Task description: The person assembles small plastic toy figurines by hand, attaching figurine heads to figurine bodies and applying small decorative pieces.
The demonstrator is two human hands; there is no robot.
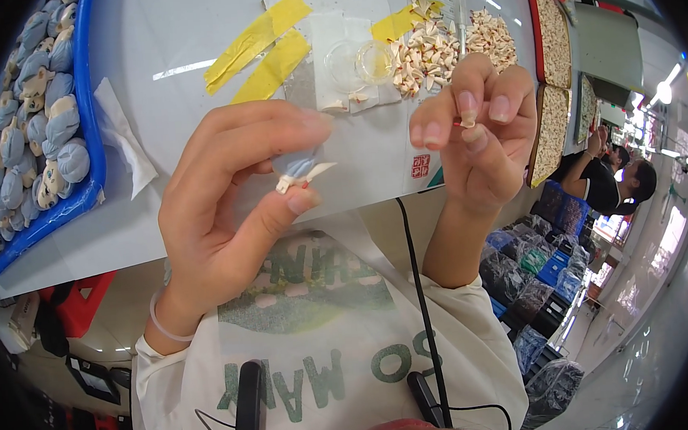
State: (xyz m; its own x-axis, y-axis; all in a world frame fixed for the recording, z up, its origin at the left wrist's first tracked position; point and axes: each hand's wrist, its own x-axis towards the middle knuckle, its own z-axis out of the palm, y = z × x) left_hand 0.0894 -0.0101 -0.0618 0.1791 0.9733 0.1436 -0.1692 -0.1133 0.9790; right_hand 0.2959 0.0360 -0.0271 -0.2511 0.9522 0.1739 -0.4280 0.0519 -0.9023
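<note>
My left hand (220, 187) is closed, with thumb and fingers gripping a small doll head (297, 169) with blue hair. A pale pointed ear sticks out from the head's right side; the fingers hide much of the rest. To the right, my right hand (486, 147) is raised over the table edge. Its thumb and index finger pinch a tiny cream pointed ear piece (468, 119) with a bit of red on it. The two hands are apart. Beyond the right hand lies a loose pile of similar cream ear pieces (425, 56).
At the left, a blue tray (92, 112) holds many blue-haired doll heads, with a white tissue (122, 134) beside it. Yellow tape strips (259, 43) and a clear round dish (374, 61) lie ahead. Red-edged trays (551, 33) of small pieces stand right. A black cable (414, 266) hangs near my right arm.
</note>
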